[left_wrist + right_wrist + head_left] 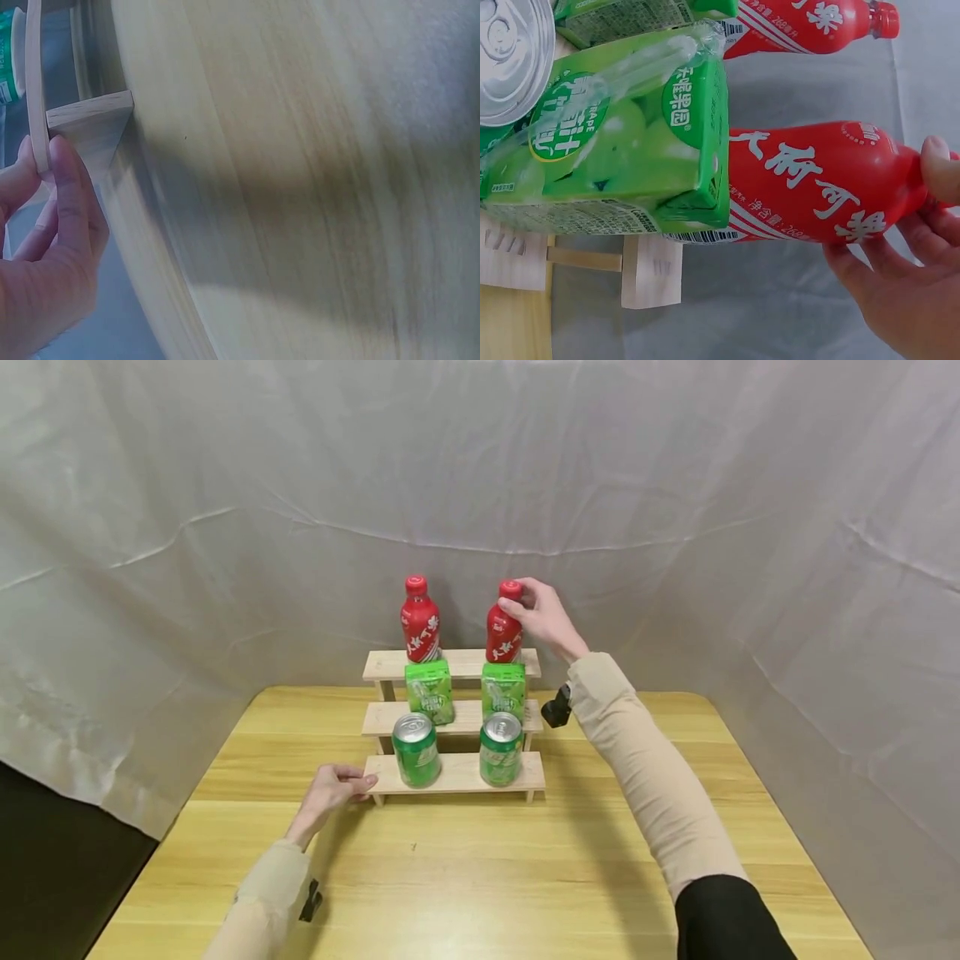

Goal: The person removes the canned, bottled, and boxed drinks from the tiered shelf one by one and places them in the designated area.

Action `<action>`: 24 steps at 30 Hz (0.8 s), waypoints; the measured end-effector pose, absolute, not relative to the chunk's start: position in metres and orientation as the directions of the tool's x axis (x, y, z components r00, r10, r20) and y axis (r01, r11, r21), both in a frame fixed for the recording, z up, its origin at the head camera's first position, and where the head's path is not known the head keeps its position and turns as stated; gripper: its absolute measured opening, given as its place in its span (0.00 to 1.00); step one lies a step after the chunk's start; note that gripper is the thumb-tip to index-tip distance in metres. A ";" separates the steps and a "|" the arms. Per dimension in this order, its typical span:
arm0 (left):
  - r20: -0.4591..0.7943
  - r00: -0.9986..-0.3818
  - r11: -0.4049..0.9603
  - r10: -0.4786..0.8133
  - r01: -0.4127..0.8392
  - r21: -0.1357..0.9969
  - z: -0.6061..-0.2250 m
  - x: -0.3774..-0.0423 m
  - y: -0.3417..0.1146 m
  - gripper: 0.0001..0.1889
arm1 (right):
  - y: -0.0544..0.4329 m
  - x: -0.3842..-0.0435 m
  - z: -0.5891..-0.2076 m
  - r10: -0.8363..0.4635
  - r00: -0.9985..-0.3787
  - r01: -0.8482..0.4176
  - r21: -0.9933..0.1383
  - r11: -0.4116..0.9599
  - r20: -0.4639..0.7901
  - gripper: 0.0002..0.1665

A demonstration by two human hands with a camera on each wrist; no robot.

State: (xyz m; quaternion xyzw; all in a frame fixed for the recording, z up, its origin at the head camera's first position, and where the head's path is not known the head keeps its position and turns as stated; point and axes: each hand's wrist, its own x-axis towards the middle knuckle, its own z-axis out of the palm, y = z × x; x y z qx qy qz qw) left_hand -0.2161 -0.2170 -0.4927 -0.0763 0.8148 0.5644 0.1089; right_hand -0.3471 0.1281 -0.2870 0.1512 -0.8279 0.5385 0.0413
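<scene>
A three-step wooden display rack (459,774) stands on the table. My left hand (337,789) pinches the left end of its lowest board, thumb on one face and fingers on the other, as the left wrist view shows up close. At the top right, my right hand (553,618) holds a red plastic bottle (504,637) round its neck, just below the cap. In the right wrist view the thumb crosses the neck of this bottle (802,184) and fingers curl behind it. A matching red bottle (420,622) stands upright at the top left.
Two green juice cartons, one on the left (430,692) and one on the right (503,692), stand on the middle step. Below are two green cans, left (417,752) and right (501,752). The wooden table (442,877) is enclosed by grey cloth (480,460) behind and beside.
</scene>
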 end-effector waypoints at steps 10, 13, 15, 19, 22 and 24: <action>-0.263 -0.965 0.332 0.018 -0.242 0.912 -0.492 -0.216 -0.215 0.21 | 0.156 -0.341 -0.280 -0.129 -0.947 -0.321 -0.849 0.420 0.295 0.25; -0.261 -0.965 0.313 0.033 -0.238 0.919 -0.494 -0.217 -0.215 0.21 | 0.170 -0.337 -0.279 -0.098 -0.949 -0.312 -0.853 0.419 0.299 0.25; -0.261 -0.965 0.308 0.036 -0.238 0.921 -0.495 -0.217 -0.215 0.21 | 0.181 -0.334 -0.278 -0.078 -0.951 -0.304 -0.854 0.422 0.300 0.25; -0.258 -0.966 0.307 0.031 -0.236 0.922 -0.495 -0.218 -0.213 0.21 | 0.202 -0.326 -0.280 -0.046 -0.953 -0.289 -0.847 0.447 0.301 0.26; -0.254 -0.967 0.316 0.026 -0.233 0.920 -0.494 -0.217 -0.213 0.21 | 0.217 -0.322 -0.283 -0.029 -0.955 -0.274 -0.842 0.465 0.295 0.26; -0.253 -0.967 0.320 0.023 -0.232 0.918 -0.494 -0.217 -0.213 0.21 | 0.225 -0.321 -0.288 -0.017 -0.957 -0.263 -0.837 0.479 0.291 0.26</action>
